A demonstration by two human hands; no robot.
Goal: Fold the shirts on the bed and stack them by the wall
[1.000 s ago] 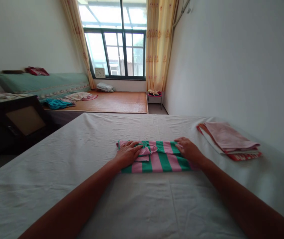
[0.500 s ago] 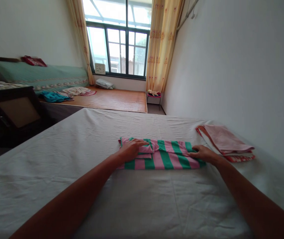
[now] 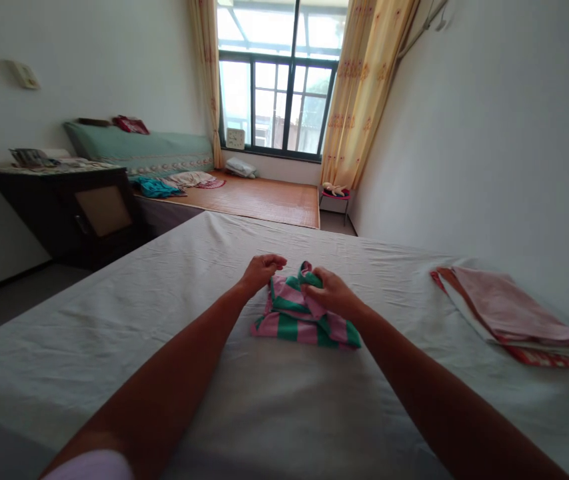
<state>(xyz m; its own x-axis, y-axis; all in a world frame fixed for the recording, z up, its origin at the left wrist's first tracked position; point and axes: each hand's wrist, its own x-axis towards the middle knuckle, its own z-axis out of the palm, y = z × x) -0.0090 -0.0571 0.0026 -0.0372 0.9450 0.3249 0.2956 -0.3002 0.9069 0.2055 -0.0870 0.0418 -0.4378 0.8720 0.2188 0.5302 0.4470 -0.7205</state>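
Note:
A pink-and-green striped garment (image 3: 289, 327) lies partly folded on the white bed sheet (image 3: 284, 400), its kind not clear from the folds. My right hand (image 3: 332, 292) grips a raised, bunched fold of it above the pile, thumb on the near side. Just left of that fold, my left hand (image 3: 262, 272) hovers by the garment's far left corner. Its fingers are loosely bent, with nothing visible in them.
At the right by the wall lies a stack of folded cloths (image 3: 509, 307), pink on top. Beyond the sheet is a second bed (image 3: 274, 200) with a brown mat. A dark cabinet (image 3: 59, 207) stands at left, and a small stool (image 3: 334, 193) near the curtain.
My right hand has brought the garment's right end leftward over the rest, making it narrower. My left hand has come off the cloth. The view has turned left.

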